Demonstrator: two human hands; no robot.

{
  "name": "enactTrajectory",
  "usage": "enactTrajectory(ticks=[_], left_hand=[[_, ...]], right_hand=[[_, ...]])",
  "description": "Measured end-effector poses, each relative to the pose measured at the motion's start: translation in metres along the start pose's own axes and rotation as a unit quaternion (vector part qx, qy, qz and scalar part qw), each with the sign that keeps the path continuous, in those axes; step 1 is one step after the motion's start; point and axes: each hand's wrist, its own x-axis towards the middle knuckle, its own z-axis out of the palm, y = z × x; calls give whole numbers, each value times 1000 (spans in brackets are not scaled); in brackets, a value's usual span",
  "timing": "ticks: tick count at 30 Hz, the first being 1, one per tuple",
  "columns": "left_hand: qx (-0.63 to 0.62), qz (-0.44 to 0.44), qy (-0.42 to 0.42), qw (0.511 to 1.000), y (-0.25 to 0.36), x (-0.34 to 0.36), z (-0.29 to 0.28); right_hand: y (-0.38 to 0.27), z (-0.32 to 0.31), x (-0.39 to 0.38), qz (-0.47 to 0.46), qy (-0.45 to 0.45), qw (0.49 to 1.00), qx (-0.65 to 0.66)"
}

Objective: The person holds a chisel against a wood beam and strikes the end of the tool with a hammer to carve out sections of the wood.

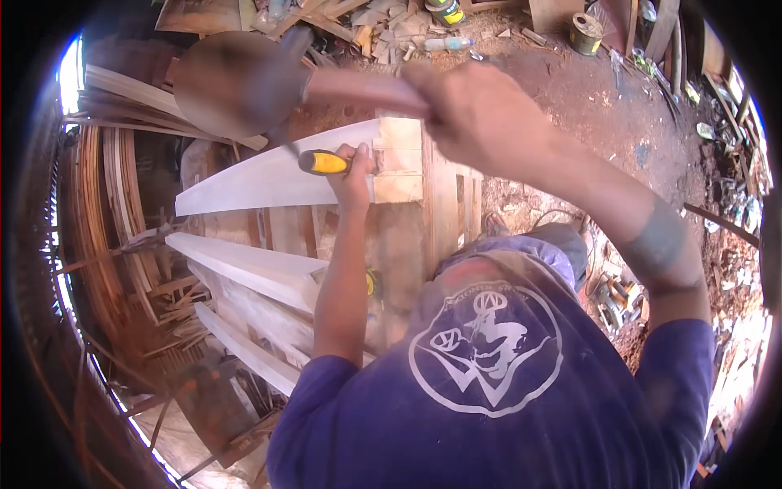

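Note:
My right hand (489, 114) is wrapped round the reddish-brown wooden handle of a hammer (366, 88), raised high and close to the camera. Its large, dark, rounded head is blurred and hangs to the left, above the work. Below it, my left hand (356, 175) grips a chisel (326, 162) by its yellow handle with a black butt end. The chisel's blade is hidden by the hand. That hand rests by the pale bare-wood end block (399, 159) of a long tapered white board (261, 173), where shallow cuts show. Hammer and chisel look apart.
More white boards (244, 259) lie below, on my left. Long planks (122, 196) stand stacked at the far left. Wood scraps (379, 33), a plastic bottle (448, 43) and a can (585, 34) litter the far ground. Debris (619, 301) lies at my right.

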Motion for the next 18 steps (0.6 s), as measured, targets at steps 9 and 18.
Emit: enactTrajectory(ticks=[9, 18], left_hand=[[-211, -209, 14, 955, 25, 93, 7], [-97, -37, 15, 994, 18, 31, 11]], right_hand=[[27, -5, -27, 75, 122, 982, 123], [16, -3, -23, 94, 109, 981, 128]])
